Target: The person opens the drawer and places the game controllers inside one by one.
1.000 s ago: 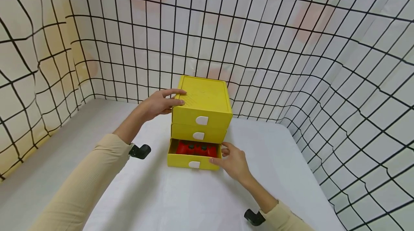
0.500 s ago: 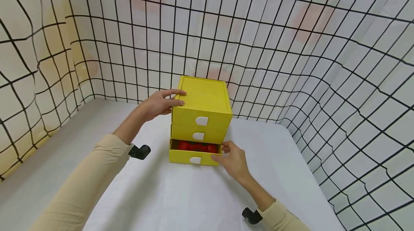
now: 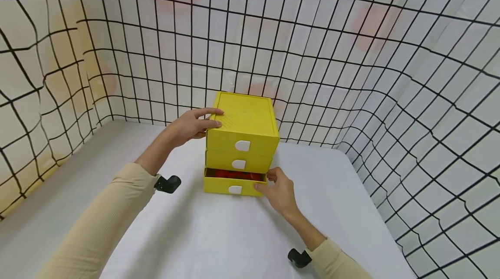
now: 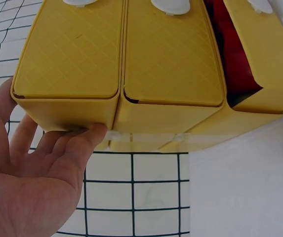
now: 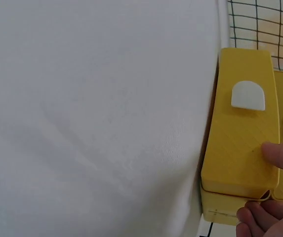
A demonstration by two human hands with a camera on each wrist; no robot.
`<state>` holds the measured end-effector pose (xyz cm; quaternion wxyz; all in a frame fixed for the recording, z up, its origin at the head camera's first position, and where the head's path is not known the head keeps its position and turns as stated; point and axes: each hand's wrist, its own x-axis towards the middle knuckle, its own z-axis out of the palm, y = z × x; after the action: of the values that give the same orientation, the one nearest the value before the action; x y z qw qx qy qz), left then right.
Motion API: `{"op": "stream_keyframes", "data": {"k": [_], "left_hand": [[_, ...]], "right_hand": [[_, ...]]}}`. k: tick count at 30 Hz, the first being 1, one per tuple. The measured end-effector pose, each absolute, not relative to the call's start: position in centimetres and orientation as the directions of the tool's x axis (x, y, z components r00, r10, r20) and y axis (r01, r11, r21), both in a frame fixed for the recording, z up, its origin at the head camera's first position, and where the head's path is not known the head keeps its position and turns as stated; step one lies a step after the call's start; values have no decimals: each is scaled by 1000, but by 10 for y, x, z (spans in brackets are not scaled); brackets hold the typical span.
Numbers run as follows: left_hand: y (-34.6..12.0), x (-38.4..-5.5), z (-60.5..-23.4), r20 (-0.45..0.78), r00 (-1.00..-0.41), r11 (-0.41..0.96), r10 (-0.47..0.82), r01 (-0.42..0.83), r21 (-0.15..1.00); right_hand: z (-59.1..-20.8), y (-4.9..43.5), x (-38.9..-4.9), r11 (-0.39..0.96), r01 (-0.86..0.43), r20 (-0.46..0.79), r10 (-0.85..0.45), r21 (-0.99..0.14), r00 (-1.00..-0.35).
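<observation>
A yellow chest of three drawers (image 3: 247, 114) stands on the white table; each drawer has a white tab handle. Its bottom drawer (image 3: 218, 185) is partly out, the upper two flush. In that drawer lies a red game controller (image 3: 236, 175), mostly hidden; the left wrist view shows some of its red body (image 4: 235, 61). My left hand (image 3: 190, 127) rests against the chest's left side, fingertips over the top edge. My right hand (image 3: 282, 192) is at the bottom drawer's right front corner. In the right wrist view, its thumb (image 5: 282, 155) presses the front while curled fingers (image 5: 257, 217) lie along the side.
A black wire grid (image 3: 242, 40) with white sheeting behind it encloses the table at the back and sides. White cloth covers the table (image 3: 234, 235). Each sleeve cuff carries a small black camera, such as the left one (image 3: 168, 184).
The bottom drawer has slid inward, so less of the red game controller shows. My right hand has moved slightly forward with it. The left hand has stayed in place on the chest.
</observation>
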<state>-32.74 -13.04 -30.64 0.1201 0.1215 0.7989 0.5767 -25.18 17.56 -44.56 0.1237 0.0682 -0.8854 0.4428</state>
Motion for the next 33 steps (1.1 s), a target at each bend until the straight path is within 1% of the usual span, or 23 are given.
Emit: {"op": "stream_keyframes", "data": {"k": [11, 20, 33], "left_hand": [[-131, -327, -307, -49, -944, 300, 326, 54, 952], [-128, -327, -303, -58, -945, 292, 322, 41, 956], [-128, -325, -305, -60, -948, 295, 312, 37, 955]], "right_hand": [[-448, 170, -265, 609, -237, 338, 53, -757, -940], [-450, 170, -277, 654, -218, 367, 98, -724, -925], [-451, 170, -279, 677, -220, 374, 87, -702, -923]]}}
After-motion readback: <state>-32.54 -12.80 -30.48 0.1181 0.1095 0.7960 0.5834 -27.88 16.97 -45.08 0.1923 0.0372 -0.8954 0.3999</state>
